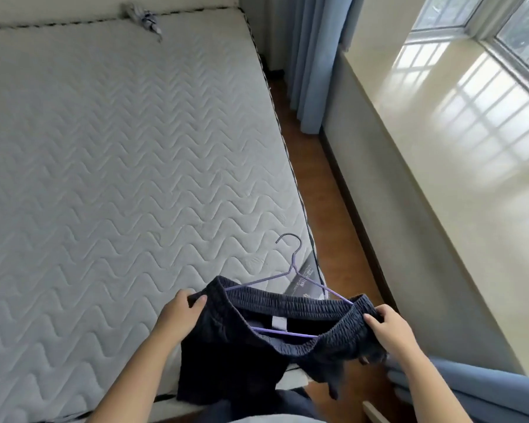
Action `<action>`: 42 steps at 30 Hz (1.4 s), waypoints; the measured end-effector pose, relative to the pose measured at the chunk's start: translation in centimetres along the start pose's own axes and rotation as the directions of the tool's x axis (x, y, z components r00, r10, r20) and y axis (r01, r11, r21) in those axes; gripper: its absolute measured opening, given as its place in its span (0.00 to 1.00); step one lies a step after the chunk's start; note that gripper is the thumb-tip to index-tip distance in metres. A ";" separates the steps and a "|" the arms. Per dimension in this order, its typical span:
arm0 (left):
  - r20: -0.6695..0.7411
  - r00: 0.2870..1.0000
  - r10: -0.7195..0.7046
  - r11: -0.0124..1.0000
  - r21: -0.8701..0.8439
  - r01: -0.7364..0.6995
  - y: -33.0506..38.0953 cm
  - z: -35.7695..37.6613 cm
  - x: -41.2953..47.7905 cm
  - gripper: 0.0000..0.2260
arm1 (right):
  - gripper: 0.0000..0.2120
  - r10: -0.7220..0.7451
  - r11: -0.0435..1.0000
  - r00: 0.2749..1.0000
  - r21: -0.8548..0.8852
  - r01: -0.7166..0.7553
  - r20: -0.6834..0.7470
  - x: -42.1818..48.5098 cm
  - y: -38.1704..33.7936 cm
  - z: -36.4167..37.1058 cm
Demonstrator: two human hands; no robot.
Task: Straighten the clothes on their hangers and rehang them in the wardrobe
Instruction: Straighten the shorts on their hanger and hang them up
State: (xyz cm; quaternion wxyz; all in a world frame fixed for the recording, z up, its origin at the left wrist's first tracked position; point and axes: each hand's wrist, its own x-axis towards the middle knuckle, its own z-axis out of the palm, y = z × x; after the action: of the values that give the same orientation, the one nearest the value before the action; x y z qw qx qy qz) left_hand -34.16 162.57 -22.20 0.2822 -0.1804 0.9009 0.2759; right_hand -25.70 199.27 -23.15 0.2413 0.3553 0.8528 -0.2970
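Observation:
A pair of dark navy shorts (226, 355) with an elastic waistband hangs on a purple wire hanger (290, 270) over the near right corner of the bed. The hanger's bottom bar runs inside the open waistband, and its hook points up and away from me. My left hand (180, 309) pinches the left end of the waistband. My right hand (388, 325) grips the right end, and the band is stretched between the two. No wardrobe is in view.
A bare quilted mattress (119, 163) fills the left side, with a small crumpled grey cloth (144, 16) at its far edge. A strip of wooden floor (327, 193) runs between bed and window wall. Blue curtains (315, 56) hang at the far end and near right.

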 end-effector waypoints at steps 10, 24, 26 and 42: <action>-0.214 0.955 -0.207 0.950 -0.279 0.143 -8.0 -4.1 -8.2 0.17 | 0.12 -0.346 0.921 0.938 -0.188 0.341 0.002 -1.2 -11.0 1.9; -0.426 0.567 -0.705 0.639 -0.729 0.247 -38.1 -5.5 -30.6 0.11 | 0.06 -0.734 0.452 0.514 -0.246 0.858 0.444 -25.6 -22.7 23.1; -0.424 0.507 -0.751 0.596 -0.765 0.244 -42.9 -4.6 -34.8 0.11 | 0.07 -0.742 0.372 0.434 -0.226 0.901 0.511 -30.3 -23.1 26.8; -0.558 0.205 -0.804 0.593 -0.734 0.330 -64.0 -3.9 -49.4 0.19 | 0.04 -0.692 -0.080 -0.064 0.012 0.997 0.719 -55.0 -30.2 47.1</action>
State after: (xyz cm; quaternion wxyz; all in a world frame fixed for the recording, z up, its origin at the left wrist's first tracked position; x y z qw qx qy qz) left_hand 33.30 118.54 -14.78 -0.1792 -0.6838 0.6725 0.2192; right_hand -4.17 124.64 -12.14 0.2790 -0.5054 0.7910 -0.2024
